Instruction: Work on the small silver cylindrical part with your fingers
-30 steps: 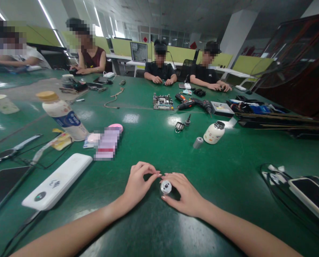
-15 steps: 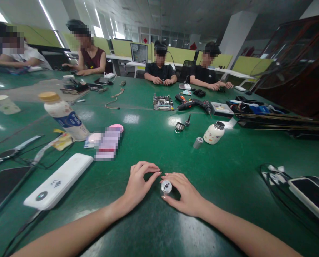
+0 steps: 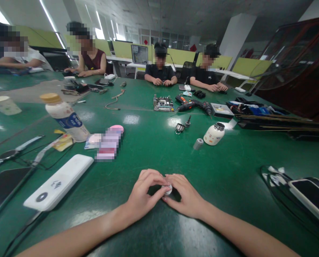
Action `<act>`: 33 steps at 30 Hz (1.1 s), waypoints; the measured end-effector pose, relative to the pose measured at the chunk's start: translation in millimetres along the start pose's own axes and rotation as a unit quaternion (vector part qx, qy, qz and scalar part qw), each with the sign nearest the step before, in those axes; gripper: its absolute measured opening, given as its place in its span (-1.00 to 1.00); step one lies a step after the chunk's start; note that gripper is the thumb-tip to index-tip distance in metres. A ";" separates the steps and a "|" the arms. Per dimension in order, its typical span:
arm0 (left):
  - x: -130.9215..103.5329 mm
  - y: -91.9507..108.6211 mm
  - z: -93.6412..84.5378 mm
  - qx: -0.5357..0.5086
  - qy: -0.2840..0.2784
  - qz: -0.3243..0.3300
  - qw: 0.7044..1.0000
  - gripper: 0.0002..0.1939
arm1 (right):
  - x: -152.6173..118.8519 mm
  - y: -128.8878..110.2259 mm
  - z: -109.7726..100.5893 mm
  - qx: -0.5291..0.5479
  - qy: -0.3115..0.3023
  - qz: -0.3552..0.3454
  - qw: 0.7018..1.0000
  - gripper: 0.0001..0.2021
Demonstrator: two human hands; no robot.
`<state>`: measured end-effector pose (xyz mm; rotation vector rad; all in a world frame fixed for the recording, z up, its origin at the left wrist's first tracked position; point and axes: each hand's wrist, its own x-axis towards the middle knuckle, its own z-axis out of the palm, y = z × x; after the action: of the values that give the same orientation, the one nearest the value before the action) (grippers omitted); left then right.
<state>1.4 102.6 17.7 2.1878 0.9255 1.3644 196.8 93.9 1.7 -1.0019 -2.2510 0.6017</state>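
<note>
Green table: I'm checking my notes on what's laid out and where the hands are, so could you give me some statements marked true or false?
1. The right hand has its fingers around a small metal cylinder. True.
2. The left hand lies flat on the white power bank. False: its fingers are at the top of the small metal cylinder.
3. The patterned white bottle has no lid on its mouth. True.
4. The blue-labelled bottle has its cap off. False: its yellow cap is on.
5. The circuit board lies beside a black-and-orange power tool. True.
</note>
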 end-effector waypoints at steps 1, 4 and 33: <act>-0.5 0.1 -0.2 0.000 -0.006 0.003 1.000 -0.89 | 0.0 0.4 0.2 0.002 0.000 -0.002 1.000 -0.64; -2.0 1.3 -1.2 0.004 -0.019 0.022 1.000 -0.77 | 0.0 1.7 0.5 0.004 0.000 -0.007 1.000 -0.61; 0.8 -0.3 -1.6 0.031 0.004 0.026 0.999 -0.79 | -1.0 1.1 -0.1 -0.004 -0.005 -0.008 1.000 -0.61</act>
<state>0.2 103.4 18.7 2.2687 0.9313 1.3864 197.9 93.8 0.7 -0.9871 -2.2700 0.5917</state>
